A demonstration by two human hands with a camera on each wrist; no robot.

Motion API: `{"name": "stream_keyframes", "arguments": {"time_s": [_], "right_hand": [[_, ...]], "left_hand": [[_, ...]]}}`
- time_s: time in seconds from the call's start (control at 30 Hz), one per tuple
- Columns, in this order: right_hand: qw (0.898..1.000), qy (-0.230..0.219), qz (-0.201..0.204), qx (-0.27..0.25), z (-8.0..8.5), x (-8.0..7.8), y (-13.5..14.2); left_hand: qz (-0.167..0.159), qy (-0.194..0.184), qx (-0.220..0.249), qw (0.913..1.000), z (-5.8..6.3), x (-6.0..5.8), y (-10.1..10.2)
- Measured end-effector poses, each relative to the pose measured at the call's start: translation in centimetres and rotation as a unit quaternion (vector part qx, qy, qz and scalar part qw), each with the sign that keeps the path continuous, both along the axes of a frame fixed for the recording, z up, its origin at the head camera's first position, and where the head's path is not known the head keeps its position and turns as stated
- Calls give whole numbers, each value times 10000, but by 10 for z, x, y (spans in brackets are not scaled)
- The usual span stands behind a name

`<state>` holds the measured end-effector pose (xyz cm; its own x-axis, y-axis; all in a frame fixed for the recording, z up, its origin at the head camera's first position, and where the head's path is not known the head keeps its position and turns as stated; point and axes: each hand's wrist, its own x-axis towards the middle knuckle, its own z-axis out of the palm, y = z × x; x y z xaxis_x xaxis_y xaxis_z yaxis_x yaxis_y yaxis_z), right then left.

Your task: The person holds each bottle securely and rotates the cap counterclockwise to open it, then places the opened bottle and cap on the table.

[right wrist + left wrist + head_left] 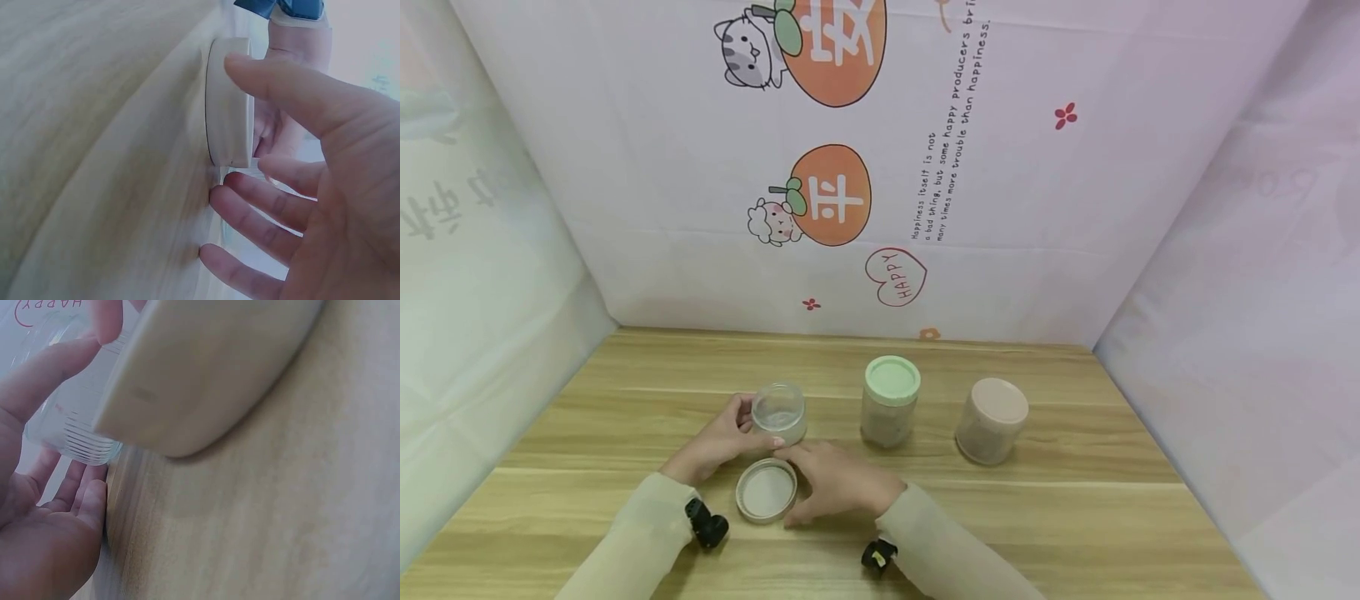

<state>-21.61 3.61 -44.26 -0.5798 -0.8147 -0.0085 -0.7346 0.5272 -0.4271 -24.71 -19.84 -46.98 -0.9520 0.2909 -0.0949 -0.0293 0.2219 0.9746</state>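
Observation:
On the left of the wooden table stands a clear open jar (779,421) without a lid. My left hand (722,437) holds it from the left side, thumb across its front and fingers round the far side. Just in front of the jar, a round beige lid (766,492) lies with its hollow side up. My right hand (842,479) is at the lid's right side, thumb by the near edge and index finger by the far edge. In the right wrist view, the other fingers of that hand (350,181) are spread apart beside the lid (229,103).
Right of the hands stands a clear jar with a green lid (892,383). Farther right is a jar with a beige-pink lid (998,400). Printed white cloth (985,275) hangs along the back and both sides of the table (1075,533).

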Motion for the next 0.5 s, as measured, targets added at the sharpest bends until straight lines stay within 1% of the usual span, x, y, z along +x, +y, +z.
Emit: {"name": "stream_keyframes", "arguments": {"time_s": [0.1,0.23,0.37,0.5], "right_hand": [[9999,-97,55,-92,2,0,2],[9999,-59,59,-122,7,1,7],[9997,132,-147,-151,18,2,13],[9985,339,-312,-302,31,4,18]], "left_hand": [[4,-28,5,10000,1,0,0],[21,-91,-50,9999,2,1,0],[22,-71,-93,9999,2,1,1],[38,-11,-81,10000,2,1,1]]}}
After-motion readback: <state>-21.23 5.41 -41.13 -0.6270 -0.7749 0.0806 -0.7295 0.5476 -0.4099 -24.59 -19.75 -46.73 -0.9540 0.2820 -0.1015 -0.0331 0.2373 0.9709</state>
